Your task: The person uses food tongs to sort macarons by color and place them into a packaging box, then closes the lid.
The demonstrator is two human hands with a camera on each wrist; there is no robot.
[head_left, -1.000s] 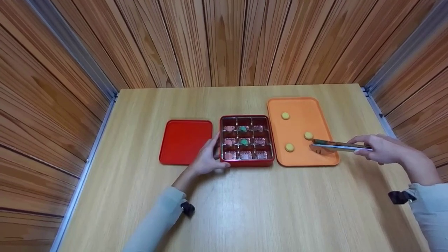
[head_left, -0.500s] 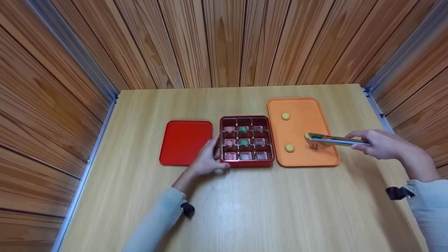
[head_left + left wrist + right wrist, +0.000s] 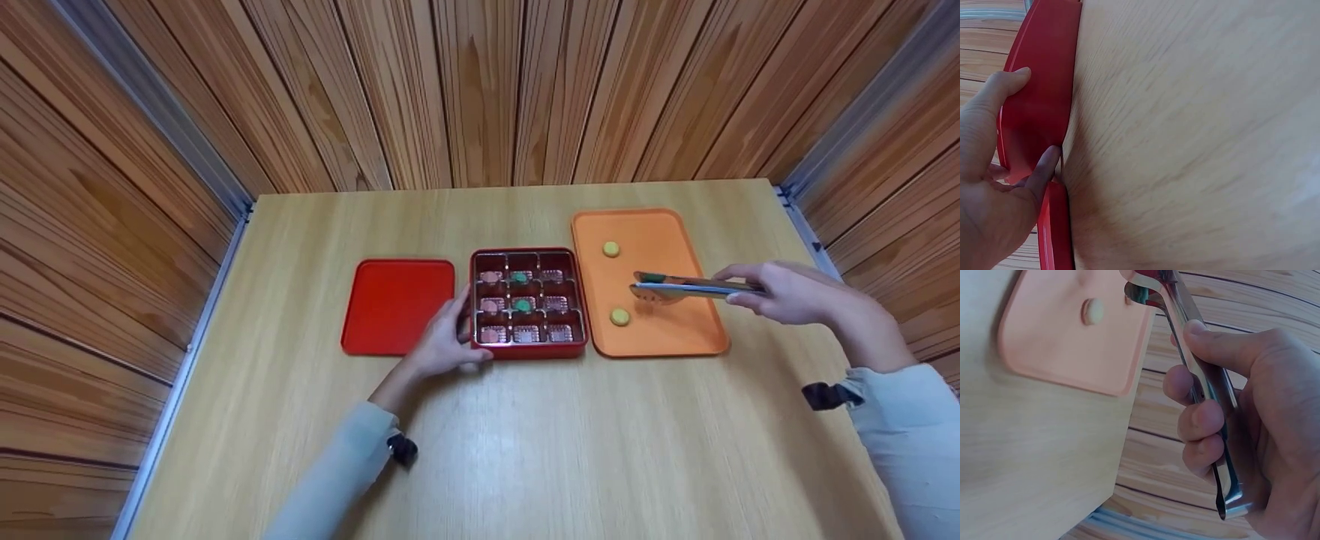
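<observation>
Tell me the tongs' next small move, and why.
Probably carry the tongs left toward the red box: in the right hand they point that way over the orange tray, the left hand holds the box, and its right-hand compartments look empty. Whether they grip anything is unclear.

Open counter (image 3: 487, 435) stretches at six o'clock of the compartmented box (image 3: 532, 351), between two sleeved arms (image 3: 334, 461); the left hand (image 3: 442, 345) and red lid (image 3: 399, 306) block nine, the orange tray (image 3: 660, 337) and tongs (image 3: 701, 286) three, a paneled wall (image 3: 487, 97) beyond twelve.

on table (image 3: 480, 457), box (image 3: 529, 351) btwn lid (image 3: 398, 307) (l) & tray (image 3: 667, 337) (r), 2 macarons (image 3: 619, 317) on tray, tongs (image 3: 694, 286) over it.
</observation>
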